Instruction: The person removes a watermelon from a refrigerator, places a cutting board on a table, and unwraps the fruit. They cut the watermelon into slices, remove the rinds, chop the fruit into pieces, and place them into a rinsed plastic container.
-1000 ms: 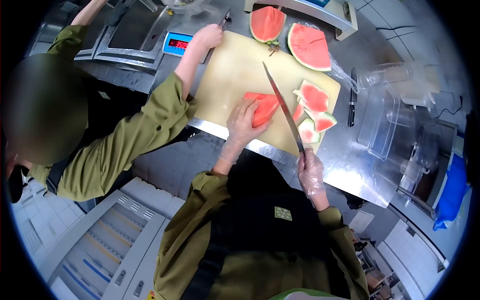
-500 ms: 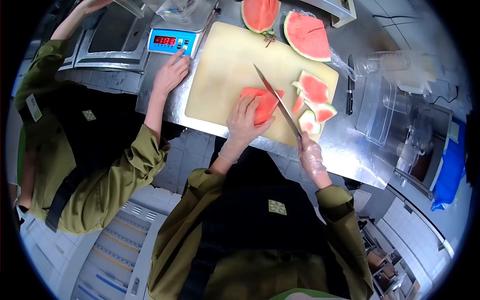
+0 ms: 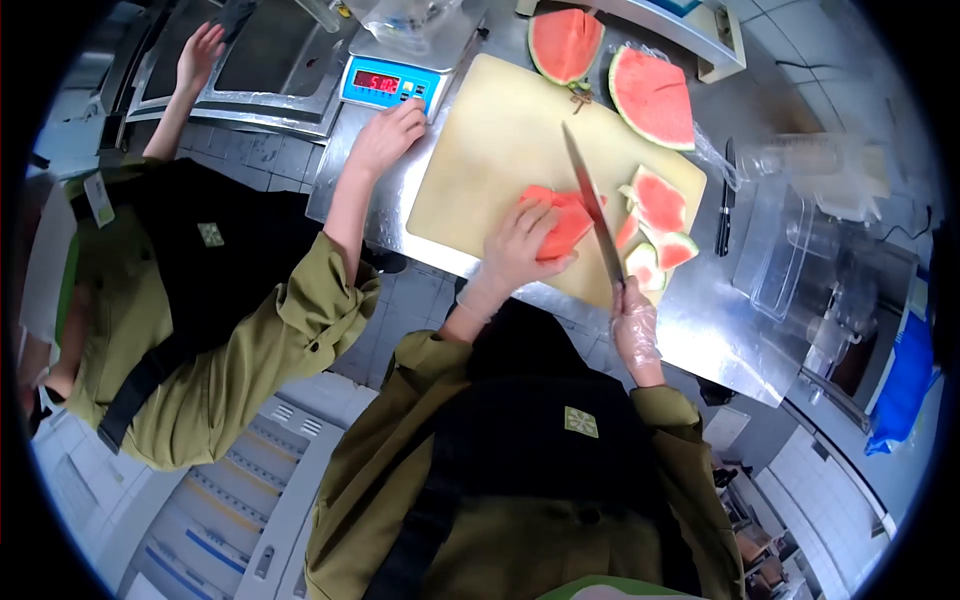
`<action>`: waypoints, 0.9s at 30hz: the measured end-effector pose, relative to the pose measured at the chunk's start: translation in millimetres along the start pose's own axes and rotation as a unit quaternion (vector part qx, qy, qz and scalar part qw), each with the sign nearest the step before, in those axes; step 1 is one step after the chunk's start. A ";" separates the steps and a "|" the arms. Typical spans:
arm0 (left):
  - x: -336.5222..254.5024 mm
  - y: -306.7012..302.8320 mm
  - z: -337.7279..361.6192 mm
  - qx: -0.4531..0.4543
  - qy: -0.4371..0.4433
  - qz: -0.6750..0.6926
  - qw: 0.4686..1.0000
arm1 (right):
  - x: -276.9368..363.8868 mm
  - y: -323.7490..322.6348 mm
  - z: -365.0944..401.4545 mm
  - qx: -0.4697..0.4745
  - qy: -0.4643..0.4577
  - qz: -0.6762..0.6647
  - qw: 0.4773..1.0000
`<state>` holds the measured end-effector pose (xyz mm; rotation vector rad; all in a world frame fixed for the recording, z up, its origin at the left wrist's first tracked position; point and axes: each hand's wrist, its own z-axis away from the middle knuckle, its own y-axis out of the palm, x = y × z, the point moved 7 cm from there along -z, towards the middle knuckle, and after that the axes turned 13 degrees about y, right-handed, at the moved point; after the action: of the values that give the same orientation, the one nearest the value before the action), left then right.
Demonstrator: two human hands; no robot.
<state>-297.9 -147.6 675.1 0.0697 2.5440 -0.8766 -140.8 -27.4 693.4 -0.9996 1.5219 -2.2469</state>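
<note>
My left hand [image 3: 520,243], in a clear glove, is closed over a red block of watermelon [image 3: 567,224] near the front of the yellowish cutting board [image 3: 470,150]. In my gloved right hand [image 3: 635,325] is the handle of a long knife [image 3: 594,195]. Its blade slants up and left across the board, along the right end of the block. Cut rind pieces [image 3: 660,205] lie to the right of the blade. Two big watermelon wedges [image 3: 650,98] with rind sit beyond the board's far edge.
At the left a co-worker's hand [image 3: 390,137] touches the blue scale [image 3: 385,84], which bears a plastic bag. The co-worker's other hand [image 3: 200,58] is raised beside the sink. A black-handled knife [image 3: 725,200] and clear containers [image 3: 775,250] lie at the right.
The whole view has shifted, so the board and hands appear further right and lower. The co-worker's far hand has come down into view. The scale's display has changed. Both my holds are unchanged.
</note>
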 end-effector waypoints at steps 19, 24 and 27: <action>9.0 -4.1 0.0 0.011 -0.069 0.055 0.996 | -25.7 87.2 11.9 0.082 0.056 0.075 0.992; 10.9 -1.0 2.7 -0.006 -0.053 0.044 0.998 | -13.4 68.1 9.1 0.093 0.052 0.076 0.991; 10.1 -0.9 1.4 -0.006 -0.041 0.033 0.999 | 1.0 35.0 13.4 0.060 0.056 0.042 0.996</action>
<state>-306.6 -150.1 670.3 0.1115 2.4556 -0.8231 -138.5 -52.4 665.6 -0.7737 1.4231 -2.3376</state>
